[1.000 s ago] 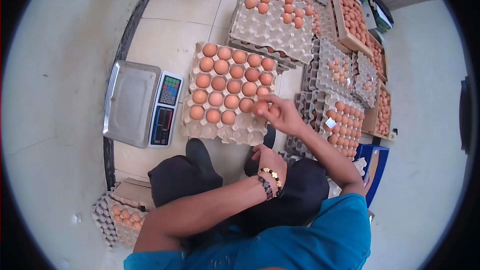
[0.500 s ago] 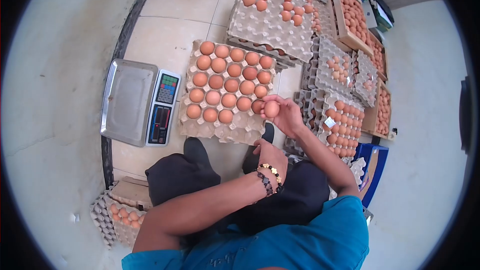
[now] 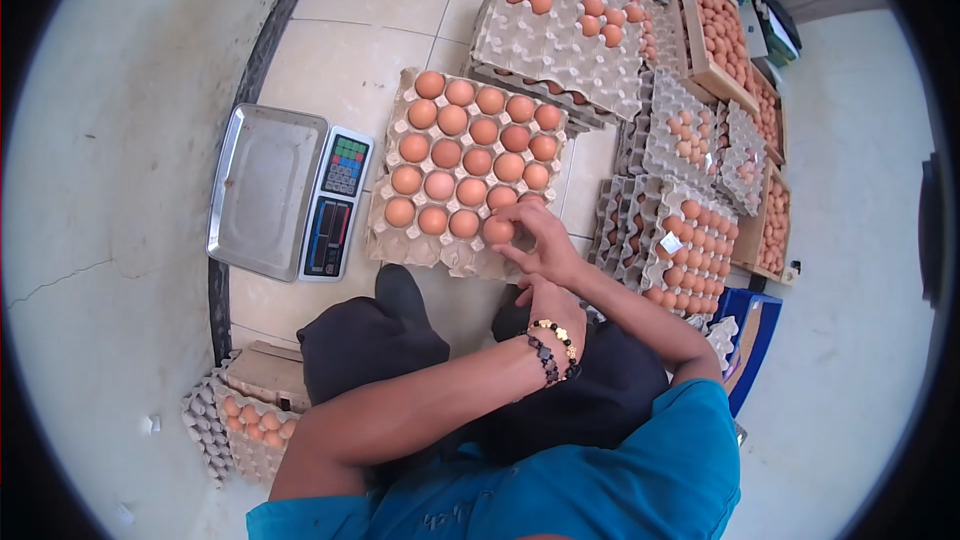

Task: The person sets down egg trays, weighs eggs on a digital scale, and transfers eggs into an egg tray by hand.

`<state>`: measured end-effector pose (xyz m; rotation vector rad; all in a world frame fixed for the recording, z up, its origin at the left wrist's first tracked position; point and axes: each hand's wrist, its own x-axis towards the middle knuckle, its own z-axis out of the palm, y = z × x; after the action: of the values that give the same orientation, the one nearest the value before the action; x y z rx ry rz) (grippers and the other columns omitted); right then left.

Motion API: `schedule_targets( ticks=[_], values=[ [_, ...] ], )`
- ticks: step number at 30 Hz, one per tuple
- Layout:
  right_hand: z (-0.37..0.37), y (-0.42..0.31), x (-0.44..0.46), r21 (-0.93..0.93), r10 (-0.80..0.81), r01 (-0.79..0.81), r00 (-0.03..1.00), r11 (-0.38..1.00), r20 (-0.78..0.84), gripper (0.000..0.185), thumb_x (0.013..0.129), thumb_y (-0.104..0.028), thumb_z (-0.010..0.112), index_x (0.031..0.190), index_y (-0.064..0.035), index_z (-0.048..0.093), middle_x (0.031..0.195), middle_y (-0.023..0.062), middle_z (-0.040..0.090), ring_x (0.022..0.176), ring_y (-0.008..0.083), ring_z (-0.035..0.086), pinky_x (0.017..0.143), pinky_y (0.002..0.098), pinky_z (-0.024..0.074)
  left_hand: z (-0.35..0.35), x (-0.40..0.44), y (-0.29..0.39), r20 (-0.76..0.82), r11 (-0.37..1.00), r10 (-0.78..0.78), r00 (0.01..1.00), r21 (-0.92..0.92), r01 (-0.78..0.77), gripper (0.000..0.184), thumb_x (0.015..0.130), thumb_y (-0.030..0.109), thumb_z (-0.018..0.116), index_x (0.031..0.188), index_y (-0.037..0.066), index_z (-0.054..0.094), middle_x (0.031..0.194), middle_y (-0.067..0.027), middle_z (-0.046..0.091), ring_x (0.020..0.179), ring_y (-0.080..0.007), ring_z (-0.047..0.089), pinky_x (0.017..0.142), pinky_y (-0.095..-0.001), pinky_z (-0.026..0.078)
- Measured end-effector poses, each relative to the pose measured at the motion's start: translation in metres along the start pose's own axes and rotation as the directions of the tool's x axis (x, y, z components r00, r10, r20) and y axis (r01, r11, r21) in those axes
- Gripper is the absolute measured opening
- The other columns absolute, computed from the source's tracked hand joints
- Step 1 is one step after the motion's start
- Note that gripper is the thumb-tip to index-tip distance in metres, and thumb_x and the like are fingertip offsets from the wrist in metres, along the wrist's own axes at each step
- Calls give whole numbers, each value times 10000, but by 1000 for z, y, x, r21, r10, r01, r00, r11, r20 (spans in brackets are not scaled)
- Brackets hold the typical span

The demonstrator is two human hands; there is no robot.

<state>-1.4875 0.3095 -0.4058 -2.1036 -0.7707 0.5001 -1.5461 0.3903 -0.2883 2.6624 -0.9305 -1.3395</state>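
The right hand (image 3: 552,248) pinched an egg (image 3: 498,231) between the thumb and fingers, at the near side of the egg tray (image 3: 430,249). The egg lay to the left of this hand's palm, just beside the last of three eggs in the nearest filled row. If it already touched its cup, one could not tell; its long axis also was not clear. The left hand (image 3: 557,308) was farther from the egg, closer to the body and beside the right wrist; its fingers were partly hidden, so their grip could not be told.
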Motion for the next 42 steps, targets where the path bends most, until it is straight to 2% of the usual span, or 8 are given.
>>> schedule_targets(
  ticks=[11,15,24,29,32,35,39,42],
  values=[
    [-89,32,96,-364,-417,259,774,895,-477,107,756,-19,672,861,-33,660,751,107,639,648,267,627,592,334,511,8,6,-9,-31,1000,-5,1000,-30,4,247,945,173,536,1090,155,734,1064,-25,729,1034,-220,675,903,-472,438],
    [-180,90,205,-439,-155,-196,751,877,-642,242,787,-91,625,1026,-51,612,883,149,662,815,316,655,716,448,512,15,8,-19,-120,995,-74,990,-72,66,203,915,182,561,995,144,744,983,-38,727,977,-207,678,859,-425,453],
    [-231,147,331,-572,81,-444,833,690,-548,394,672,-158,724,1060,-119,670,969,140,676,1043,313,609,873,402,515,13,-5,-48,-297,985,-167,940,-99,143,167,885,171,546,935,97,687,889,-57,684,865,-200,653,740,-369,441],
    [-257,155,322,201,244,-152,759,968,-604,289,719,-129,673,993,-42,698,963,138,696,876,238,650,748,379,524,15,-7,-45,-316,987,-139,938,-124,104,164,882,161,548,945,84,678,876,-57,685,853,-204,654,744,-369,440],
    [-266,132,316,817,587,187,610,546,-532,171,816,-169,606,888,-28,669,790,63,615,752,207,614,622,362,531,12,-11,-46,-330,989,-124,936,-120,89,162,879,158,551,943,77,675,867,-59,686,848,-208,654,744,-371,441],
    [-268,143,340,828,576,-8,722,561,-383,208,836,-226,617,873,-23,643,757,52,562,718,195,599,559,337,522,13,-9,-44,-335,988,-136,932,-120,101,161,872,155,558,948,77,677,866,-64,688,851,-212,656,745,-372,442],
    [-232,108,356,-327,375,-694,656,641,-655,543,680,-433,788,991,0,685,854,127,676,631,136,620,507,288,479,18,-2,-42,-324,983,-150,934,-151,106,165,862,151,571,961,79,682,870,-72,691,861,-218,659,747,-373,443],
    [-222,93,363,-308,400,-735,614,604,-681,669,627,-513,799,1018,21,698,867,118,694,573,150,611,462,304,459,17,0,-45,-315,975,-176,933,-189,120,165,859,149,580,967,80,685,879,-70,692,863,-222,661,746,-372,443]
  ],
)
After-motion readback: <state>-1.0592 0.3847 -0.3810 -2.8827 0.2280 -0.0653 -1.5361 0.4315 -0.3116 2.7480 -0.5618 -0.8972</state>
